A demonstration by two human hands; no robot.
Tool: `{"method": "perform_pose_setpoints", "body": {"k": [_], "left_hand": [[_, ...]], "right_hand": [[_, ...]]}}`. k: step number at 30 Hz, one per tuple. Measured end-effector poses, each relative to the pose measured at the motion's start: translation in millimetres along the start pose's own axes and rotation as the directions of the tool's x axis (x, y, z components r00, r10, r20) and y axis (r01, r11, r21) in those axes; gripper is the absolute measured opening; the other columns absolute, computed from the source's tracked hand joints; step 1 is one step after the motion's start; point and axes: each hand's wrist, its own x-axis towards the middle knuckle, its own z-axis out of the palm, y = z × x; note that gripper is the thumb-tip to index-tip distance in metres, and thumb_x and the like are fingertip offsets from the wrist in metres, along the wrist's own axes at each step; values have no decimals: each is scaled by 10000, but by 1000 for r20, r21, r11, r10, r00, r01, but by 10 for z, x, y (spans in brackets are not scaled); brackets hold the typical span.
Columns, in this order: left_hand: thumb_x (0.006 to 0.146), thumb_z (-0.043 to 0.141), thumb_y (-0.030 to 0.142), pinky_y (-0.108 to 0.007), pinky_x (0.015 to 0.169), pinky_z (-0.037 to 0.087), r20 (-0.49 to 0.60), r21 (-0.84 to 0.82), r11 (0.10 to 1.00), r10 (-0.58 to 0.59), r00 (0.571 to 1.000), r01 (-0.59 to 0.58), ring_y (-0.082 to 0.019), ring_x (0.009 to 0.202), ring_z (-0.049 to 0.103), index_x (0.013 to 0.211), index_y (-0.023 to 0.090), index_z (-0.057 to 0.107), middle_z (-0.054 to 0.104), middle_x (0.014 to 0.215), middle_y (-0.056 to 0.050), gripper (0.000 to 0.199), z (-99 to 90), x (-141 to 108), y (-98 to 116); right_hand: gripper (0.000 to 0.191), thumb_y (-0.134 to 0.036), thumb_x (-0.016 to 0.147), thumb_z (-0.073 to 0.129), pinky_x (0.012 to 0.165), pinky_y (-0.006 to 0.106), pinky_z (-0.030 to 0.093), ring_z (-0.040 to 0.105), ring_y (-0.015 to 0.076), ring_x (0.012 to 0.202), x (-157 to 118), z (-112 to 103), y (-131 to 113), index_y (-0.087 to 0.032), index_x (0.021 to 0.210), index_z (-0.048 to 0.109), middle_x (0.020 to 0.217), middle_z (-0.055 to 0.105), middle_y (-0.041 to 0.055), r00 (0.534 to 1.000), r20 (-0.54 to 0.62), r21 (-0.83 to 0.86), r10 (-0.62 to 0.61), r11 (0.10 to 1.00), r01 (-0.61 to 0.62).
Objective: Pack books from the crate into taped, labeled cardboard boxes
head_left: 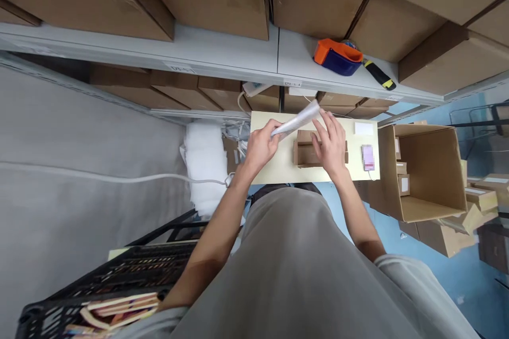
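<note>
One each: left hand (262, 145), right hand (332, 145), shiny plastic-wrapped packet (297, 119), worktop (278, 167), small open cardboard box (307, 154), phone (368, 158), tape dispenser (338, 58), box cutter (379, 74), large open carton (431, 169); at least three small boxes (403, 185) inside.

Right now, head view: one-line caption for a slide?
Left hand holds a thin, shiny package over the table; right hand hovers at an open cardboard box.

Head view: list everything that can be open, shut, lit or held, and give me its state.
Small box on the table: open
Large carton: open, small boxes inside
Black crate: open-topped, loaded
Phone: screen lit
Silvery packet: held up; whether sealed, unclear
Left hand: closed on the packet
Right hand: fingers apart; contact with the packet unclear
Cutter: lying on the shelf; blade state unclear
</note>
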Motion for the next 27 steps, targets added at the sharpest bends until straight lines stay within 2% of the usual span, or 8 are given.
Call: {"method": "perform_pose_setpoints", "body": {"k": [2,4,7,9,12,15,18,27], "left_hand": [[1066,566,224,-325,840,537,80,36,996,81,994,-84,-278,949,796,1317,268,697,852,1157,-35,287,20,-19,318],[1078,532,204,-334,859,551,145,46,990,125,981,-133,-290,998,807,1374,281,691,852,1227,-36,344,143,-22,561],[1088,521,195,-345,869,565,203,58,984,155,967,-170,-300,1042,813,1402,290,688,849,1247,-41,368,415,-10,758],[1083,544,194,-353,855,562,245,87,981,150,958,-176,-304,1002,811,1384,286,703,851,1171,-46,352,592,-1,801],[1082,561,203,-373,843,556,308,136,977,117,944,-166,-316,944,797,1348,275,729,835,1061,-57,322,802,19,785],[1074,545,191,-388,880,569,332,127,975,133,934,-184,-317,1056,786,1340,270,737,811,1244,-81,337,953,57,705],[1055,551,184,-393,921,582,355,120,976,129,926,-182,-310,1132,764,1342,260,737,754,1365,-95,350,1085,111,593],[1023,564,149,-405,969,581,449,145,981,48,892,-126,-333,1193,752,1321,231,748,774,1310,-109,360,1541,214,367]], "right_hand": [[479,-246,1168,462,1410,726,310,381,361,1734,59,-168,90,-322,1615,615,1698,607,113,998,34,-14,-59,998,59],[472,-214,1165,447,1436,745,244,463,356,1668,50,-295,254,-341,1569,656,1571,693,97,993,77,-14,-93,995,94],[458,-203,1175,404,1452,711,230,647,335,1415,-71,-376,596,-333,1462,737,1332,780,86,984,142,-5,-111,994,112],[445,-203,1170,414,1433,669,289,686,328,1273,-179,-355,827,-317,1409,771,1265,791,85,976,188,9,-108,994,109],[403,-197,1143,472,1355,607,393,684,341,1215,-295,-228,1102,-273,1366,799,1254,806,99,957,280,43,-81,996,72],[374,-202,1120,519,1250,550,457,681,363,1226,-324,-39,1274,-229,1360,805,1284,817,127,920,389,84,-43,996,11],[363,-206,1113,544,1189,487,470,694,362,1237,-307,136,1384,-204,1368,802,1313,820,140,877,479,112,-26,993,-32],[378,-179,1106,575,1168,419,463,738,332,1266,-340,442,1583,-194,1428,772,1385,825,128,781,624,23,36,998,-65]]}}
